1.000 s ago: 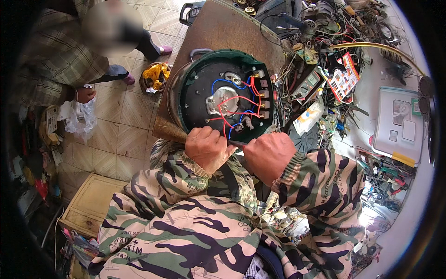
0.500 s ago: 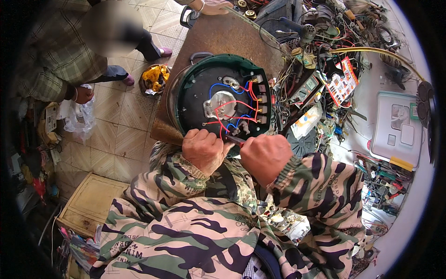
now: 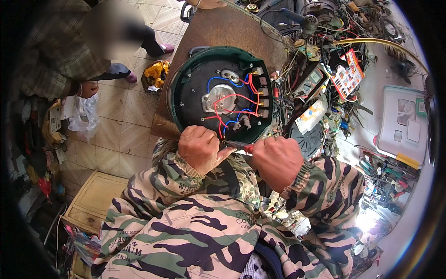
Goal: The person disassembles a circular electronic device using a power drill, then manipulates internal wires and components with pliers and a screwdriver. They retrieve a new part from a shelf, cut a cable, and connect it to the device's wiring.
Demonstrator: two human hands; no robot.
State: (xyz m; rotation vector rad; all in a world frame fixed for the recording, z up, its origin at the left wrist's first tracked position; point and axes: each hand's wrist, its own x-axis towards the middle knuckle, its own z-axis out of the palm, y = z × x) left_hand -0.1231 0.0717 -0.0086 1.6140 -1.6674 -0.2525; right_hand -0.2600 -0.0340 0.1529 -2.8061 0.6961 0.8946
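Note:
A round dark-green appliance base (image 3: 253,132) lies with its open underside up. Red wires (image 3: 257,100) and blue wires (image 3: 209,86) loop inside it, many running to terminals (image 3: 263,93) along its right side. My left hand (image 3: 200,146) is closed at the near rim, its thumb pointing right, pinching what seems to be the end of a red wire (image 3: 220,128). My right hand (image 3: 278,160) grips a red-handled metal tool (image 3: 240,145), its tip by that wire and my left thumb. The handle is mostly hidden in my fist, so its exact kind is unclear.
The base rests on a brown board (image 3: 223,28). Tangled cables, a multimeter (image 3: 310,83) and a printed leaflet (image 3: 346,76) crowd the right. A white plastic case (image 3: 402,125) lies farther right. Another person (image 3: 51,60) stands at the left; a wooden cabinet (image 3: 95,195) is at lower left.
My right hand and the tool have moved right and slightly down, away from my left hand. My left thumb now extends to the right. The base has shifted slightly in view.

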